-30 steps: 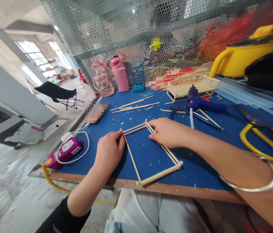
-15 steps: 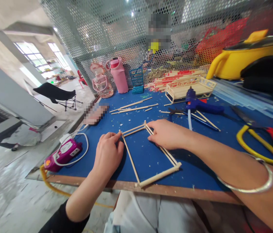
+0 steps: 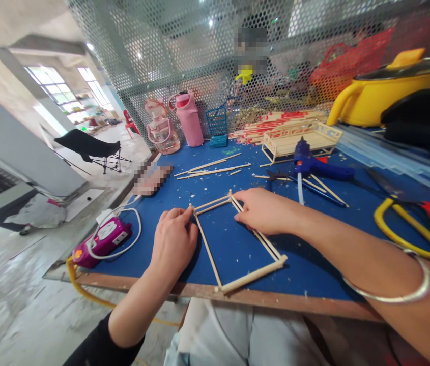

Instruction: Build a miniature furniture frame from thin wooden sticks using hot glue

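A four-sided frame of thin wooden sticks (image 3: 253, 275) lies on the blue tabletop near the front edge. Its far left corner is pinched between the thumb and fingers of my left hand (image 3: 174, 239). My right hand (image 3: 262, 209) grips the paired sticks of the right side, just below the far right corner. A thicker rod forms the near side. Beyond my right hand lies a blue glue gun (image 3: 321, 166) with a clear glue stick in it.
Loose sticks (image 3: 215, 170) lie behind the frame. A small wooden tray-like model (image 3: 298, 142) stands at the back. To the right are yellow-handled scissors (image 3: 409, 239); to the left, a purple power strip (image 3: 102, 241) with a white cable. Pink bottles (image 3: 190, 119) stand by the mesh.
The whole view has shifted slightly, moving things a little to the right in the picture. Both hands keep their hold on the frame.
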Demonstrator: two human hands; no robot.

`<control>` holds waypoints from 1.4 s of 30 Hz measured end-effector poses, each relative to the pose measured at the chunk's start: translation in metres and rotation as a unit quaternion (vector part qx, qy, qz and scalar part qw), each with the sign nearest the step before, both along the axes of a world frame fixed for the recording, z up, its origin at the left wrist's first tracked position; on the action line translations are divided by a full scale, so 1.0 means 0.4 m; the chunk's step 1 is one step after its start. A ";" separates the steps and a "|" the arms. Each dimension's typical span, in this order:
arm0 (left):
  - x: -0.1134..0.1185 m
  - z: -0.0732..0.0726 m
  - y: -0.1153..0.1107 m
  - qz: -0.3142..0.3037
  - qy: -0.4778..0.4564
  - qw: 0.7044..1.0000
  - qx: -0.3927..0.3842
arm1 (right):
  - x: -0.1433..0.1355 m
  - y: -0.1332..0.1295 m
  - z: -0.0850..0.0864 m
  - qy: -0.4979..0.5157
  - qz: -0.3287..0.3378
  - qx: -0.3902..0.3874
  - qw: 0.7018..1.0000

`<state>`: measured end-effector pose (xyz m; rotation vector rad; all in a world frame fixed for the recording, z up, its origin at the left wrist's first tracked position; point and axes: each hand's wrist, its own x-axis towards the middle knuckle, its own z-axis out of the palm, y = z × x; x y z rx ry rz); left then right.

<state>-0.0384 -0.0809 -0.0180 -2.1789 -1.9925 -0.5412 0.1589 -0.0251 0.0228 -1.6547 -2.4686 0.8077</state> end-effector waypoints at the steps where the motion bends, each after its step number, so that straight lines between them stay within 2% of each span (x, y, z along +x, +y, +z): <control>1: 0.000 -0.001 0.000 0.001 0.001 1.000 0.000 | 0.002 0.002 -0.005 0.012 -0.006 -0.007 1.000; 5: 0.003 -0.001 -0.003 0.004 0.006 1.000 -0.007 | 0.010 0.012 -0.019 0.063 -0.029 -0.040 0.997; 12: 0.002 0.005 -0.008 -0.009 0.005 1.000 -0.006 | 0.005 0.001 -0.007 0.071 -0.037 -0.060 0.995; 20: -0.006 0.008 -0.013 -0.036 -0.012 0.999 0.008 | 0.003 -0.004 -0.059 0.089 -0.089 -0.034 0.992; 27: -0.008 0.008 -0.013 -0.039 -0.015 0.999 0.009 | 0.001 -0.013 -0.056 0.078 -0.069 0.015 0.994; 36: -0.009 0.007 -0.012 -0.042 -0.022 0.999 0.011 | -0.002 -0.019 -0.044 0.033 -0.050 0.126 0.990; 42: -0.011 0.001 -0.007 -0.041 -0.025 0.999 0.007 | 0.002 -0.016 -0.047 0.022 -0.049 0.143 0.988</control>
